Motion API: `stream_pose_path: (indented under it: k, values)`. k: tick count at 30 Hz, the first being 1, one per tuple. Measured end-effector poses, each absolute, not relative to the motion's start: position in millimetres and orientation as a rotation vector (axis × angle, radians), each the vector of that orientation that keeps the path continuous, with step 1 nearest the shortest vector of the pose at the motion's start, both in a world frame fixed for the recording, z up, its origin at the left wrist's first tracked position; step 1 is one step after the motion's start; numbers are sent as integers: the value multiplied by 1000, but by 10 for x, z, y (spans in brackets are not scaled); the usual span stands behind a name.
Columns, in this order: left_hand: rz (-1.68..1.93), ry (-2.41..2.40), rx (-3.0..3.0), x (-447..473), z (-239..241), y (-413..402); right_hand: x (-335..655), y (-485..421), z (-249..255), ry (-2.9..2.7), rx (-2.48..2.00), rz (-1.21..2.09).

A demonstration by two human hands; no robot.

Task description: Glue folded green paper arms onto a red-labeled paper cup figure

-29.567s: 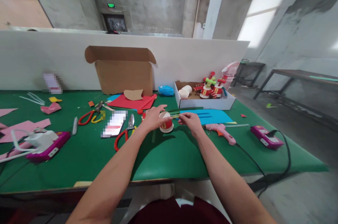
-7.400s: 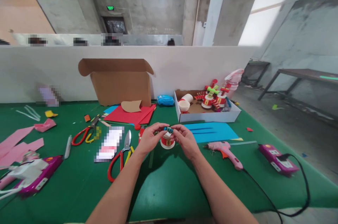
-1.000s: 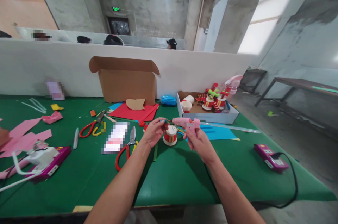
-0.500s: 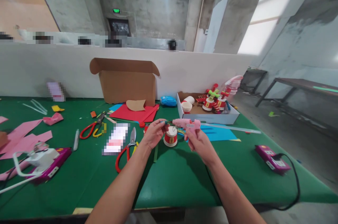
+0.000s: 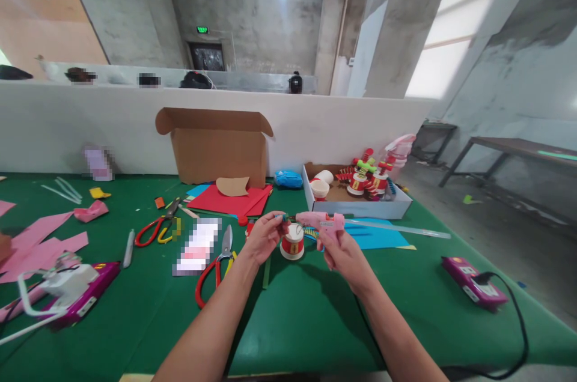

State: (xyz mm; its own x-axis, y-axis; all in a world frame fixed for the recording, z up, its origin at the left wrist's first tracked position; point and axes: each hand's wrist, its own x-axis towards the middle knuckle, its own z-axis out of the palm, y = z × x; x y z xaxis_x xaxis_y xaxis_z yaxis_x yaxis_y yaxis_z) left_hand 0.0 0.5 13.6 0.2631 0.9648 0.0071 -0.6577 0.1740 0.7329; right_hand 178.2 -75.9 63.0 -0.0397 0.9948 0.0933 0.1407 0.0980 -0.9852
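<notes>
The right hand (image 5: 342,251) has its fingers wrapped round the grip of the pink glue gun (image 5: 321,222), nozzle pointing left. The left hand (image 5: 262,238) pinches a small folded paper strip (image 5: 282,218) between thumb and fingertips at the nozzle. Directly below, between both hands, the red-and-white paper cup (image 5: 293,242) stands upright on the green table (image 5: 293,316), right of the red-handled scissors (image 5: 216,262).

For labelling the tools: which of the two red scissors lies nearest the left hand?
The scissors with wide silver blades, right beside the left hand. The other scissors, with a yellow handle too, lie farther left.
</notes>
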Motion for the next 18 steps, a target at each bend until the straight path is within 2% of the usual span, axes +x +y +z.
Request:
stream_pose_path:
  k: [18]
  values:
    - [1227,575,661,-1,161,-2,1786,-765,619,-1389,-1240,1099]
